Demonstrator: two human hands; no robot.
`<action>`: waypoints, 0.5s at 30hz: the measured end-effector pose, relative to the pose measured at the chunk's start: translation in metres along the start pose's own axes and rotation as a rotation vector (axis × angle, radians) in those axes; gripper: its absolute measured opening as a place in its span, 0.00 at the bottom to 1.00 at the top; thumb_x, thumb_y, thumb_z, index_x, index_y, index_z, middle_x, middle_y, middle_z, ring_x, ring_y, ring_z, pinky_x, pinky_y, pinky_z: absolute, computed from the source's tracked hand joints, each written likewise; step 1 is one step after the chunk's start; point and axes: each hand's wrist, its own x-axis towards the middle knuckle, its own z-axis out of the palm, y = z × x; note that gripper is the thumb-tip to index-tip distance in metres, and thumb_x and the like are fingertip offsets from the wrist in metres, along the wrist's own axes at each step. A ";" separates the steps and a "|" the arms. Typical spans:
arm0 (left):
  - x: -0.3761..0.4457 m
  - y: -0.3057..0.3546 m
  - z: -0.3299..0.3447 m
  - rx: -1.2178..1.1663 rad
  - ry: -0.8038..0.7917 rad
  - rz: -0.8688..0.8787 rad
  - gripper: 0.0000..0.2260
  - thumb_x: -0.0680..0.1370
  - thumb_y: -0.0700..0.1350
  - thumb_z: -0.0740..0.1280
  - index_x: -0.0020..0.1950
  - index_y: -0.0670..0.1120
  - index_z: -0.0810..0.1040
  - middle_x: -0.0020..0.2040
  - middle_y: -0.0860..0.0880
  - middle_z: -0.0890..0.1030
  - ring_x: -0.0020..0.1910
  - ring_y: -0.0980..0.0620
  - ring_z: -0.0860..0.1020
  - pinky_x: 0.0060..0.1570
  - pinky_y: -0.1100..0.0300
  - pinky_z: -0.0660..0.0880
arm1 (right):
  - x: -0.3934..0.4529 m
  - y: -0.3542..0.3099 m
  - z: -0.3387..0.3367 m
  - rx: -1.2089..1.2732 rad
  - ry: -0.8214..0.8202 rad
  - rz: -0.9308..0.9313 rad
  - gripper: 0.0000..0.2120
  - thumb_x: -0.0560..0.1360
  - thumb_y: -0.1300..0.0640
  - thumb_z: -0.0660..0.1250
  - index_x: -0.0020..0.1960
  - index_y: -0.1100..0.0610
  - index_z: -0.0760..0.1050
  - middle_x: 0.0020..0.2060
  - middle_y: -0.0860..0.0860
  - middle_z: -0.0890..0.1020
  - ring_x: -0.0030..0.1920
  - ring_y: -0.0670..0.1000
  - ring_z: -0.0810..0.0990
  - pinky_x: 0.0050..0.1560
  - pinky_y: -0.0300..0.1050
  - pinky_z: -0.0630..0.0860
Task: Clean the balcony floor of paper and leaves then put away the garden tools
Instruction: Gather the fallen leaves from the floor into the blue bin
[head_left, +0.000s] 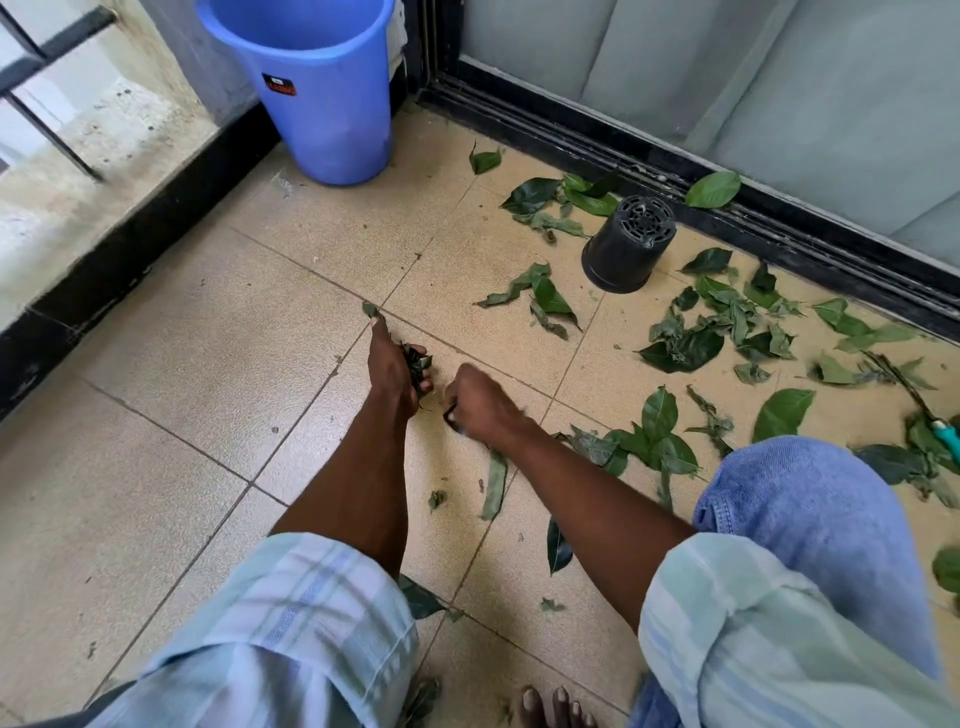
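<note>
- Two hands work low over the tiled balcony floor (171, 332), close together near a tile joint
- Left hand (392, 366) has its fingers curled round a small bunch of dark leaf scraps (417, 364), with the forefinger stretched forward so its tip touches a small leaf bit (370, 309) on the floor
- Right hand (480, 402) is just beside the left, fingers closed in a fist with the knuckles up; something dark shows at the fingertips, but what it pinches cannot be told because the hand is blurred
- Scattered green leaves (670, 441) lie on the floor to the right of the hands and spread toward the sliding door track (613, 150); a few narrow scraps lie between the forearms
- Black plastic plant pot (626, 244) lies tipped on its side among the leaves, its perforated bottom facing up toward the door
- Teal tool handle (946, 436) shows at the right edge, partly under leaves
- Blue plastic bucket (317, 88) stands upright in the far corner, well apart from the hands
- Denim-covered knee (810, 519) and pale checked sleeves (291, 623) fill the foreground, with bare toes (556, 706) at the bottom edge
</note>
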 end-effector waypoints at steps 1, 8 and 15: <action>0.000 -0.001 0.002 0.015 0.003 -0.005 0.32 0.76 0.72 0.52 0.35 0.44 0.72 0.28 0.47 0.73 0.23 0.51 0.68 0.25 0.66 0.63 | 0.001 0.005 -0.008 0.101 0.116 0.006 0.07 0.72 0.69 0.69 0.48 0.61 0.76 0.45 0.48 0.76 0.43 0.48 0.77 0.49 0.49 0.81; -0.009 -0.006 0.027 0.164 -0.156 -0.095 0.10 0.76 0.36 0.58 0.51 0.40 0.79 0.34 0.45 0.76 0.24 0.52 0.72 0.22 0.64 0.68 | 0.007 0.027 -0.081 1.048 0.375 0.349 0.09 0.69 0.69 0.73 0.45 0.59 0.77 0.40 0.55 0.82 0.35 0.50 0.81 0.35 0.39 0.78; -0.024 -0.012 0.057 -0.088 -0.430 -0.221 0.07 0.80 0.38 0.60 0.50 0.36 0.77 0.41 0.39 0.83 0.38 0.45 0.84 0.48 0.49 0.80 | -0.003 0.019 -0.084 1.032 0.308 0.341 0.11 0.73 0.75 0.62 0.40 0.62 0.76 0.33 0.56 0.80 0.24 0.48 0.78 0.24 0.38 0.75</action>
